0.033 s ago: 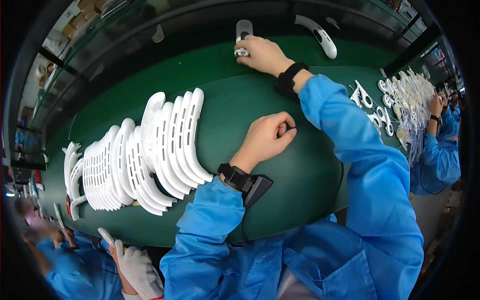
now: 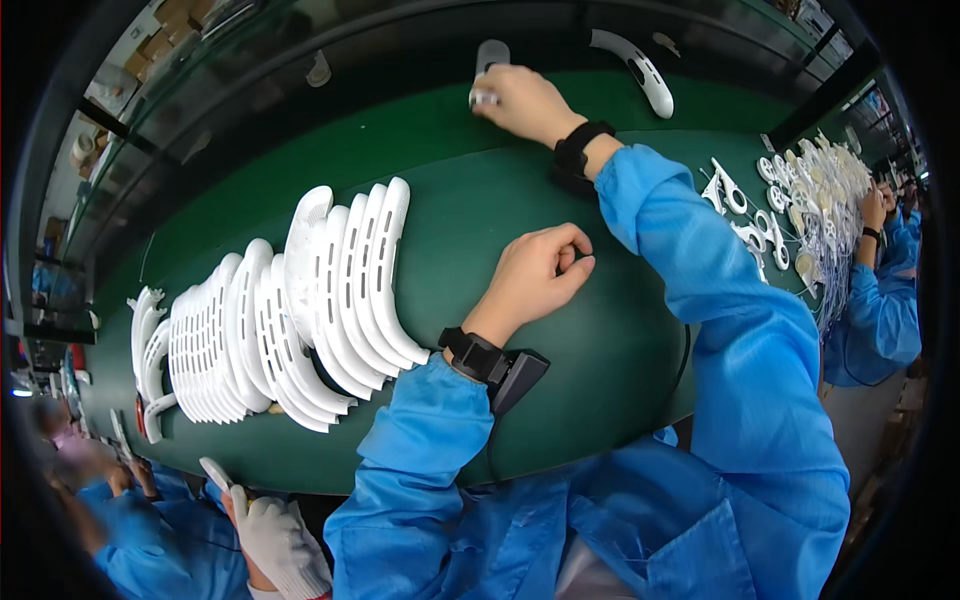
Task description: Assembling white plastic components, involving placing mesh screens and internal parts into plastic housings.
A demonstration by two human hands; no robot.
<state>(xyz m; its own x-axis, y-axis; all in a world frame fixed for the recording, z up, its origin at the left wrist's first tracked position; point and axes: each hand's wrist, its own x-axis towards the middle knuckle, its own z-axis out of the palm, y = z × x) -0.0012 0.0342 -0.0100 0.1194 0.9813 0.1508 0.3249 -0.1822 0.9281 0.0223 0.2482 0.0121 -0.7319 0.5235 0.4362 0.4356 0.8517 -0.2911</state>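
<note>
My right hand (image 2: 527, 104) reaches to the far side of the green table. Its fingers are closed on a white rounded plastic piece (image 2: 492, 52), whose far end shows beyond the knuckles. A small whitish, shiny part peeks out below the fingertips, too blurred to name. Nearer to me, my left hand (image 2: 532, 275) rests on the green tabletop with its fingers curled in and the thumb close to the index finger. Nothing shows in it. To its left stands a long row of white curved plastic shells with slots (image 2: 345, 285), packed side by side.
Another curved white shell (image 2: 640, 75) lies at the far right. White ring-shaped parts (image 2: 730, 190) and a heap of wired parts (image 2: 815, 200) are on the right, where a co-worker's hand (image 2: 874, 205) works. A gloved co-worker's hand (image 2: 280, 545) is at lower left.
My right hand has shifted very slightly at the white plastic piece. My left hand stays nearly where it was.
</note>
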